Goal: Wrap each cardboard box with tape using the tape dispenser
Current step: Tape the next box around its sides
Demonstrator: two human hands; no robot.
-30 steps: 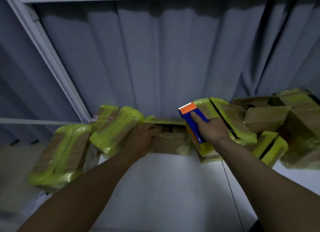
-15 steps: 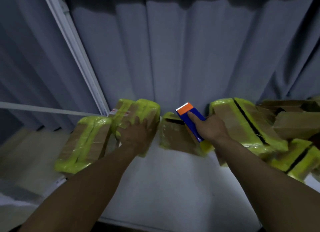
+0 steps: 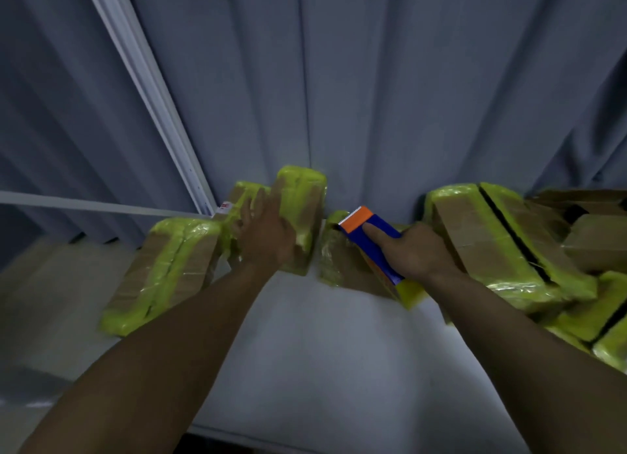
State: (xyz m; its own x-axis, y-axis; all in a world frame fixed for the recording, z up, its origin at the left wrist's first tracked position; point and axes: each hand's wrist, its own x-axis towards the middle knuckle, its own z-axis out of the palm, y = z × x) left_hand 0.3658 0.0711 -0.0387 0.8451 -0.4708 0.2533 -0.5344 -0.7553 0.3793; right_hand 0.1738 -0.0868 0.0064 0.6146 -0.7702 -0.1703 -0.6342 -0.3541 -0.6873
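1. While the right hand (image 3: 414,250) is gripping the tape dispenser (image 3: 373,240), its fingers are curling round the blue body. The index finger (image 3: 371,230) is lying straight along the top, pointing at the orange toothed end.
2. The dispenser is sitting over the middle box (image 3: 334,260), a brown one partly covered in yellow tape. This box is lying at the far edge of the white table (image 3: 322,352), against the grey curtain (image 3: 373,97). I cannot tell whether the dispenser is touching the box.
3. The left hand (image 3: 268,240) is gripping nothing. It is pressing flat, fingers straight and slightly spread, against the tall box (image 3: 302,196). That box is banded in yellow tape and standing on end just left of the middle box.
4. A small white label (image 3: 224,206) with red marks is showing beside the left fingertips, too small to read.
5. Further left, a long box (image 3: 163,267) is lying tilted at the table's edge. On the right, a pile of boxes (image 3: 492,236) is showing yellow bands and black stripes.
6. A second ago the left hand was resting on the middle box. Half a second ago it was already on the tall box, which is now standing straighter with the hand higher on it. The right hand is keeping the same grip throughout.
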